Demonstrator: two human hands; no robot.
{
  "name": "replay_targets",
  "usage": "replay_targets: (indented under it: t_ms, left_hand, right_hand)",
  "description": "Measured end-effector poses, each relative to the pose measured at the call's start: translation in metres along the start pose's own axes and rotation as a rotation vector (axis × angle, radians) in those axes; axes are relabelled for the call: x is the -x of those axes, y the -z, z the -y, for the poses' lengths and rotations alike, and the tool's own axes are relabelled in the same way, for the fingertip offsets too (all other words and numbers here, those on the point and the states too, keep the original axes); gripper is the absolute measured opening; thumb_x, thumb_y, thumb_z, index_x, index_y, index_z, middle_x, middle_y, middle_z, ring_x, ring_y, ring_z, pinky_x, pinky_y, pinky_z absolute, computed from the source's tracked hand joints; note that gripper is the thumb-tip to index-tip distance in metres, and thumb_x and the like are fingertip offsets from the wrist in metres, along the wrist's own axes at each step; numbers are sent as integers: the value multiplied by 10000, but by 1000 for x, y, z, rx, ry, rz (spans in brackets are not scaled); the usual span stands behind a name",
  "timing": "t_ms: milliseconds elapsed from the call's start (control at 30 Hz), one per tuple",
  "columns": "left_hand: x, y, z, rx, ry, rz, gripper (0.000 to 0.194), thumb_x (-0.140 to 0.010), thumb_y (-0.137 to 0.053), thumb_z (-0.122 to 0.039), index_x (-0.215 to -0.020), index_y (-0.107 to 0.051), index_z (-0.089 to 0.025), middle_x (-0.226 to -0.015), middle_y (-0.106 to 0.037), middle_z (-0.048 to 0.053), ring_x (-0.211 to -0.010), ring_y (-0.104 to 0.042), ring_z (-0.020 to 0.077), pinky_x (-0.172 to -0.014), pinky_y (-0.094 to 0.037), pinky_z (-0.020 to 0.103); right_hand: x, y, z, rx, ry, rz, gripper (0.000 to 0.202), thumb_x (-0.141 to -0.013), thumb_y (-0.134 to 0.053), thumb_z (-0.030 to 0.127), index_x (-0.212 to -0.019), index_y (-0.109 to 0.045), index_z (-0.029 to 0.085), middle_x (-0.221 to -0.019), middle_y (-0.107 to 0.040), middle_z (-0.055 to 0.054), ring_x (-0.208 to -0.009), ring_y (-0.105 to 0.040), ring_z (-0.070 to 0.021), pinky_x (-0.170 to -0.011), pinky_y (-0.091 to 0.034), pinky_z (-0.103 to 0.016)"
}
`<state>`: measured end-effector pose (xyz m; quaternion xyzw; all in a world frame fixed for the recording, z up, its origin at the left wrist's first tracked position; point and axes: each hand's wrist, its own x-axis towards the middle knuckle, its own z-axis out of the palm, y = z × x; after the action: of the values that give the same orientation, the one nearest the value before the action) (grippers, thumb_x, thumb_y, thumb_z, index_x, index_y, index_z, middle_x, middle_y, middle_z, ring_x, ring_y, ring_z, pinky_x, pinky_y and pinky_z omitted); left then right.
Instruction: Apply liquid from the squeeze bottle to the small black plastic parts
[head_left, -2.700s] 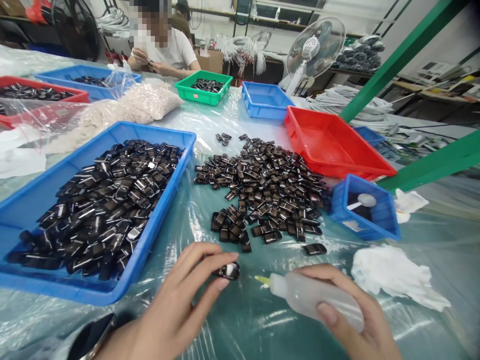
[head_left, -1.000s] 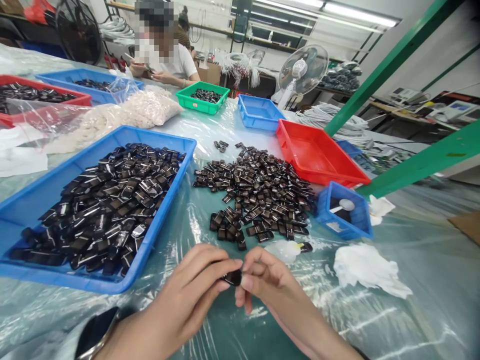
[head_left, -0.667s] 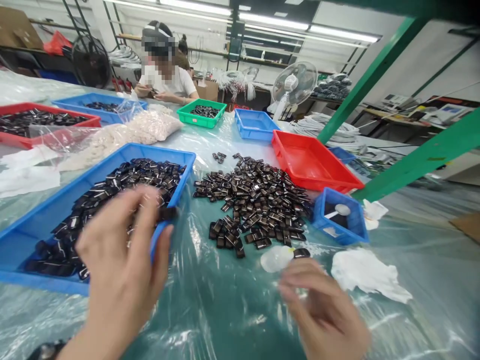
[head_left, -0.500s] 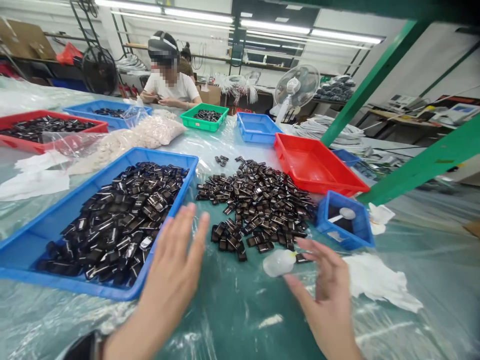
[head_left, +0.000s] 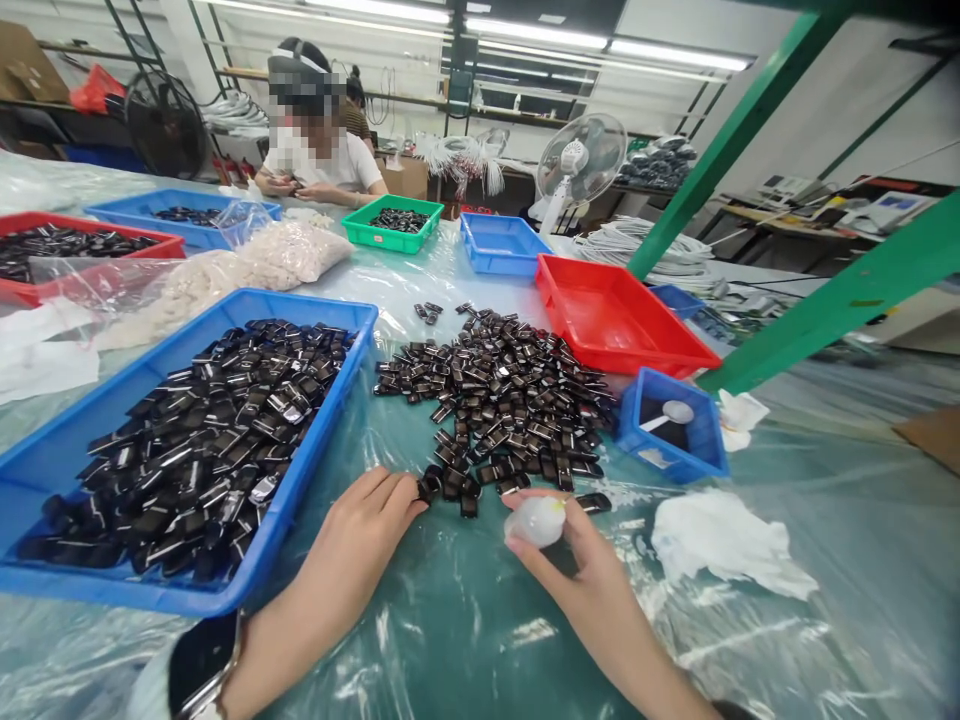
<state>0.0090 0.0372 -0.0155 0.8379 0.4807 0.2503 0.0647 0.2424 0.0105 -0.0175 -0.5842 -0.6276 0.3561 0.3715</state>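
Note:
A heap of small glossy black plastic pieces (head_left: 510, 380) lies on the plastic-covered table in front of me. At the heap's near left edge, my left hand (head_left: 375, 520) is closed, its fingertips pinching one black piece (head_left: 429, 484). My right hand (head_left: 574, 550) has its thumb and fingers around a small translucent squeeze bottle (head_left: 536, 522) with a yellowish tip, tilted on its side. Beside that hand lies a single black piece (head_left: 594, 503). To the left stands a large blue tray (head_left: 300, 455) holding many more black pieces.
A small blue bin (head_left: 675, 465) with a white spoon (head_left: 675, 412) stands right of the heap, near crumpled white tissue (head_left: 727, 545). Behind are a red tray (head_left: 622, 320), a blue tray (head_left: 504, 248) and a green tray (head_left: 390, 240). A green post (head_left: 742, 130) rises at right. A co-worker (head_left: 319, 150) sits opposite.
My left hand has moved from beside the blue tray to the heap and closed on a black piece. My right hand has closed around the bottle. The view has shifted slightly.

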Motion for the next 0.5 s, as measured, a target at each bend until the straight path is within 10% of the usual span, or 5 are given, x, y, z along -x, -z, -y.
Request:
replay_targets:
  t_ms: [167, 500]
  left_hand:
    - [5, 7, -8, 247, 114, 18, 259, -1005, -332, -231, -1249, -417, -207, -1054, -629, 86, -936, -628, 222, -766, -522, 338]
    - [13, 16, -30, 494, 235, 158, 262, -941, -365, -261, -683, -381, -217, -603, -396, -52, -536, -427, 122, -502, -341, 223]
  right_hand:
    - [2, -1, 2, 20, -30, 18, 226, -854, -561, 375, -1055, -567, 272, -1102, -685, -59, -1002, -651, -233, -717, -557, -307]
    - [8, -2, 3, 48, 3, 52, 343, -830, -607, 367, -1153, -580, 254, -1117, -689, -75, -1020, -649, -242, -837, -550, -354]
